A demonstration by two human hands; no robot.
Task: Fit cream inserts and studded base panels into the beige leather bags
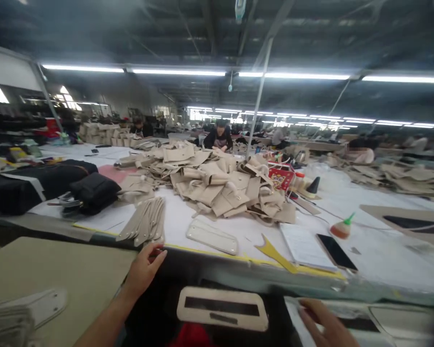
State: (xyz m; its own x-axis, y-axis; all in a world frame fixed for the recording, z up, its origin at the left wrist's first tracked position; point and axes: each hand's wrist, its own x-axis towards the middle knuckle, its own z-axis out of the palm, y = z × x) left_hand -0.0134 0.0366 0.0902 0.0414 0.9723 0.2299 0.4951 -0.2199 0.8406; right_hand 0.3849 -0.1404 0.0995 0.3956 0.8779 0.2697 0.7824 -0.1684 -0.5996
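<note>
My left hand (143, 269) reaches forward to the near edge of the white worktable (217, 226), fingers loosely apart and holding nothing, just below a fanned stack of beige strips (144, 220). My right hand (325, 325) rests low at the bottom right with fingers stretched flat on a light surface. Between my hands lies a beige framed panel with a dark slot (222, 307). A white flat piece (212, 236) lies on the table just beyond.
A big heap of beige cut pieces (220, 180) fills the table's middle. Black bags (90, 192) sit at left. A notebook (305, 246), phone (336, 251), glue bottle (342, 228) and yellow template (273, 253) lie at right. Other people work farther back.
</note>
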